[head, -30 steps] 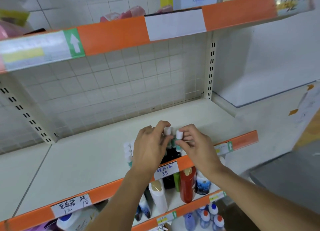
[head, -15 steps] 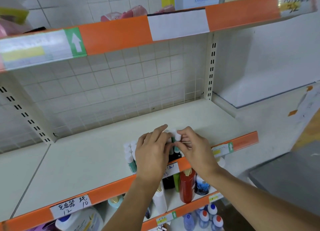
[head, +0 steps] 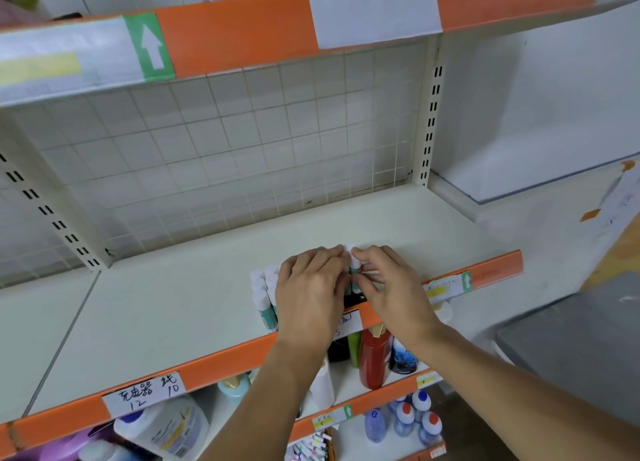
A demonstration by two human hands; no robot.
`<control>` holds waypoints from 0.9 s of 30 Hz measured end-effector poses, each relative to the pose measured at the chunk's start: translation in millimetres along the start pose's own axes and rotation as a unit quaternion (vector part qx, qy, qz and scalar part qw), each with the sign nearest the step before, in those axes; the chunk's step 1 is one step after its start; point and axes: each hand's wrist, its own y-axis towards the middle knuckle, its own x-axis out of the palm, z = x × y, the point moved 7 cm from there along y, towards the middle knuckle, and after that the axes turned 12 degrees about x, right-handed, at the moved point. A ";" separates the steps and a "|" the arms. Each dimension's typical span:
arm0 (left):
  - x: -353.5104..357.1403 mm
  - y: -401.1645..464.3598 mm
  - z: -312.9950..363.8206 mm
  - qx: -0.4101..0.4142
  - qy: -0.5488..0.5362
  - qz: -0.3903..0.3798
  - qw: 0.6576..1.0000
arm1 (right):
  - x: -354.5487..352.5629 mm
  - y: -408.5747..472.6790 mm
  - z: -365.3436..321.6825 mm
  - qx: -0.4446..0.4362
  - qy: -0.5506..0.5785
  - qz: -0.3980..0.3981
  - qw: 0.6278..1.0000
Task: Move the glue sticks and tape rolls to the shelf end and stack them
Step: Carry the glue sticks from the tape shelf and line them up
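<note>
**White-capped glue sticks gathered at the shelf front, stacking still under way**

White caps and teal bodies mark the glue sticks (head: 265,296), which stand as a tight cluster on the cream shelf (head: 173,294), right behind its orange front strip (head: 228,356). The orange strip serves as the landmark here: the cluster sits just behind it, roughly midway along the bay, and the right-hand end of the strip is well apart from the cluster, with bare shelf behind it. Judging from that, the sticks are bunched together but have not reached the shelf end, so the move itself looks only partly done.

No tape rolls can be made out with certainty. A dark object (head: 353,299) shows between the two hands, just behind the strip, but too little of it is visible to say what it is. The tape-roll part of the task therefore cannot be judged from this view.

The left hand (head: 308,294) lies over the right side of the cluster, its fingers bent forward and down around the sticks; it appears to hold them together, though the fingertips are hidden. The right hand (head: 384,284) meets it from the other side, thumb and forefinger pinching a single glue stick (head: 354,270) that stands upright between the two hands, its white cap showing above the fingers. The two hands nearly touch at the fingertips.

What remains, as a judgement: settling this stick, then shifting the group along the strip to its end.
</note>
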 end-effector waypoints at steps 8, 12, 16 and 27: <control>0.4 -0.9 8.4 -0.008 0.009 -0.016 1.000 | -4.6 2.5 -10.8 -0.010 -0.120 -0.021 0.993; -2.8 1.0 14.8 -0.006 0.020 -0.063 0.998 | -6.2 1.7 -21.0 -0.007 -0.153 -0.029 0.988; -8.5 5.7 23.4 0.008 0.044 -0.109 0.993 | -9.1 6.7 -31.1 -0.013 -0.219 -0.041 0.975; -42.8 2.5 8.9 -0.141 0.169 -0.242 0.945 | -31.6 10.8 -62.0 -0.050 -0.391 -0.085 0.915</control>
